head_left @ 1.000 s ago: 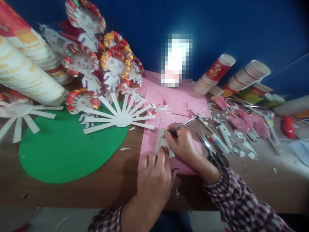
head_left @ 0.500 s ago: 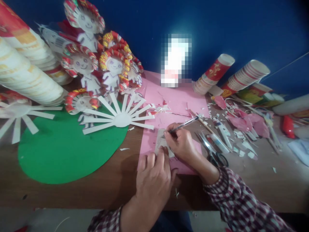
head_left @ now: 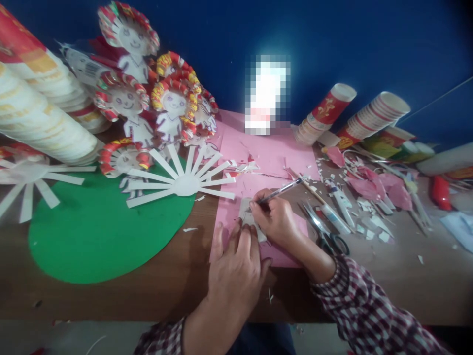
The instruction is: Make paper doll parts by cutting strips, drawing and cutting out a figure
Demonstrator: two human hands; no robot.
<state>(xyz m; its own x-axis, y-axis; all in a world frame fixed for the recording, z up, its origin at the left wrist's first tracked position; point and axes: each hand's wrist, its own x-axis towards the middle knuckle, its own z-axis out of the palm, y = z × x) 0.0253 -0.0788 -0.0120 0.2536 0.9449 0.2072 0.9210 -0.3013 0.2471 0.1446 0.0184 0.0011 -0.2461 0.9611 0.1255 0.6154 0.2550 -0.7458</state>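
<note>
A small pale piece of paper (head_left: 245, 207) lies on the pink sheet (head_left: 227, 197) in front of me. My right hand (head_left: 277, 217) is closed around a pen (head_left: 281, 190), its lower end over the pale piece. From below, my left hand (head_left: 236, 266) rests palm down, fingers spread, with its fingertips on the lower part of that piece and on the pink sheet. Its fingers hide part of the piece. Left of the hands, a white cut-out with radiating strips (head_left: 186, 185) overlaps a green oval sheet (head_left: 111, 231).
Scissors (head_left: 323, 229), glue tubes (head_left: 334, 217) and paper scraps lie right of my hands. Paper-cup stacks (head_left: 327, 113) stand at the back right, with larger stacks (head_left: 44, 118) at the left. Paper dolls (head_left: 173, 103) stand at the back left beside the blue wall.
My left hand's fingers have spread and shifted slightly up over the pale piece. My right hand and the pen have barely moved.
</note>
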